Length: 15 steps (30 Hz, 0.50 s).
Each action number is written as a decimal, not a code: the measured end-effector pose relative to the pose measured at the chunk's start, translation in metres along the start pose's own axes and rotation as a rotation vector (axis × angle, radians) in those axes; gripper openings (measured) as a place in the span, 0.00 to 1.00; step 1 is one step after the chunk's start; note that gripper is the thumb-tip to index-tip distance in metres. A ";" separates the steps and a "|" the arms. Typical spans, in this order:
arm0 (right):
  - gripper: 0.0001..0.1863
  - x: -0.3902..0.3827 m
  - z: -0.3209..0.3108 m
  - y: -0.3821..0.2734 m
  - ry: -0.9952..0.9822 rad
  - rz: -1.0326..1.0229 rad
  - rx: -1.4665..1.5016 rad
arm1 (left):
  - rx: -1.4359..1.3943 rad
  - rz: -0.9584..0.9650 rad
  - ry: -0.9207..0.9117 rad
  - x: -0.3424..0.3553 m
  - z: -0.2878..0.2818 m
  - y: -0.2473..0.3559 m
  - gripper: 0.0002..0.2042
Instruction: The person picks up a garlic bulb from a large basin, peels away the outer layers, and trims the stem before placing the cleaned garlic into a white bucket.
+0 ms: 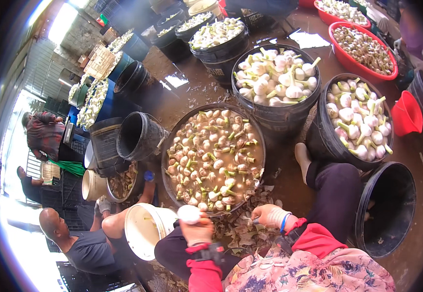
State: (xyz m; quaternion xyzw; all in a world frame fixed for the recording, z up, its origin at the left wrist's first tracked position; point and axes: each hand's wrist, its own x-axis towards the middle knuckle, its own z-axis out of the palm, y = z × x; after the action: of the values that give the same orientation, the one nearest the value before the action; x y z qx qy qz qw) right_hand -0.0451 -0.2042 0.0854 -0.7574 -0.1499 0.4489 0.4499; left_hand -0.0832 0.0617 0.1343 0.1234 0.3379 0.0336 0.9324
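Observation:
My left hand (pixel 197 230) is closed round a clean white garlic bulb (pixel 189 214) at the near rim of a wide round tub (pixel 168 181). In the tub, many garlic bulbs with cut green stems (pixel 211 160) float in muddy water. My right hand (pixel 271 215), in a pale glove with a blue band at the wrist, is to the right of it, apart from the bulb. Its fingers are pinched together on something small and dark, too small to name. Between and below my hands lies a heap of papery garlic skins (pixel 243 224).
Black buckets of peeled garlic (pixel 279 114) stand beyond the tub and to the right. A black bucket (pixel 385 209) lies tipped by my right knee. A white bucket (pixel 145 231) stands by my left leg, next to a seated co-worker (pixel 87 248). Red basins (pixel 362 51) stand farther back.

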 end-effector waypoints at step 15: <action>0.17 0.033 0.012 0.026 0.149 0.052 -0.004 | 1.098 0.182 -0.030 0.156 0.062 -0.093 0.10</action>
State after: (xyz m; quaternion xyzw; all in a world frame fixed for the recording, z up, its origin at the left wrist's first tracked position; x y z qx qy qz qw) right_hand -0.0407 -0.1907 0.0440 -0.7934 -0.0969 0.4025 0.4463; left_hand 0.0746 -0.0187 0.0602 0.6202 0.2807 -0.0685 0.7293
